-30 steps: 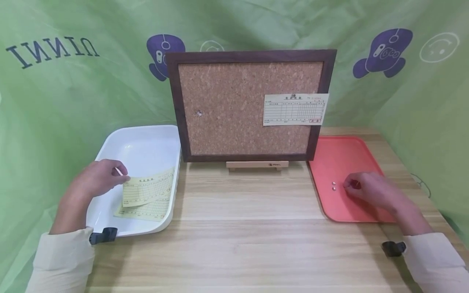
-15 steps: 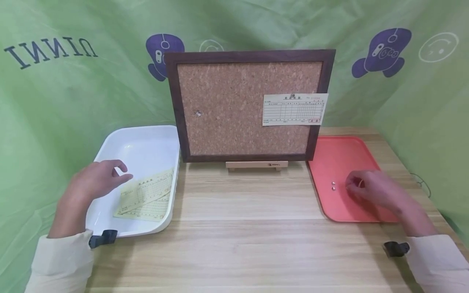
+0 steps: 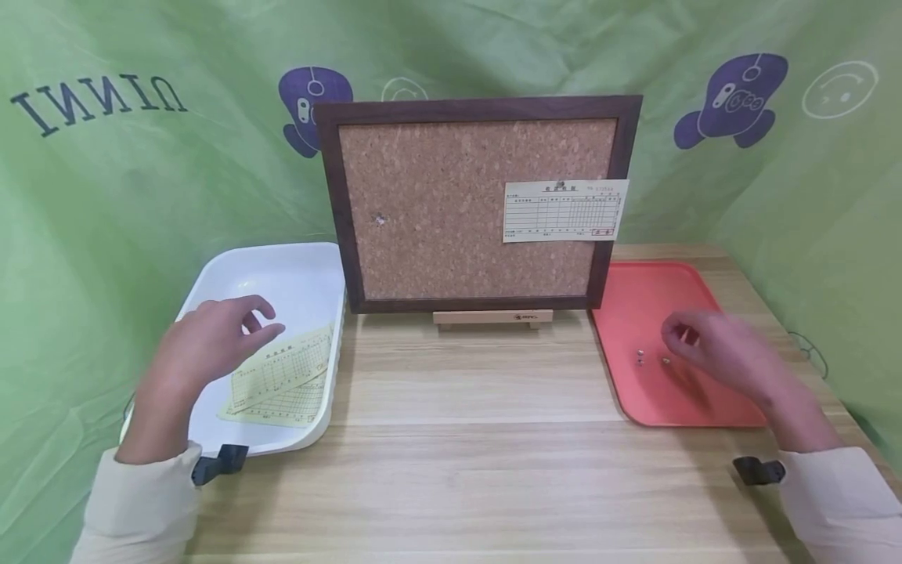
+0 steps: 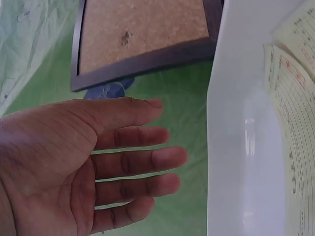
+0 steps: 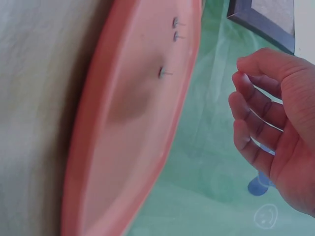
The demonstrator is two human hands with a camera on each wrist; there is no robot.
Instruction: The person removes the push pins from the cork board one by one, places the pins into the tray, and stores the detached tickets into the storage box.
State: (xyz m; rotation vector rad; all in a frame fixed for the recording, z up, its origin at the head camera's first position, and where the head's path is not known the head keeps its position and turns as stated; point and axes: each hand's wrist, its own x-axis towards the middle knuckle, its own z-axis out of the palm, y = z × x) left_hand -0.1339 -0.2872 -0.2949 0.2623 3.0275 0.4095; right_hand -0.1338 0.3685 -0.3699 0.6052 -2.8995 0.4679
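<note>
My left hand (image 3: 211, 341) hovers over the white tray (image 3: 282, 270) with its fingers loosely bent and nothing in them. In that tray lie two overlapping yellowish printed receipt slips (image 3: 278, 376), below and right of the fingertips. On the other side, my right hand (image 3: 722, 356) hangs above the red tray (image 3: 655, 286), holding nothing. Three metal push pins (image 5: 161, 72) stand points up in the red tray, left of the right hand in the head view. One similar slip (image 3: 564, 213) is fixed by its top edge to the cork board (image 3: 458, 196) and overlaps its right frame.
A small silvery cluster (image 3: 380, 220), perhaps pins, sits on the left of the cork. The dark-framed board leans on a low wooden stand (image 3: 493, 317) at the back of the wooden table (image 3: 472, 423). Green printed cloth (image 3: 493, 47) hangs behind and at both sides.
The left hand has let go of the upper slip, which dropped into the tray, and moved right. The right hand has released a push pin into the red tray and risen slightly.
</note>
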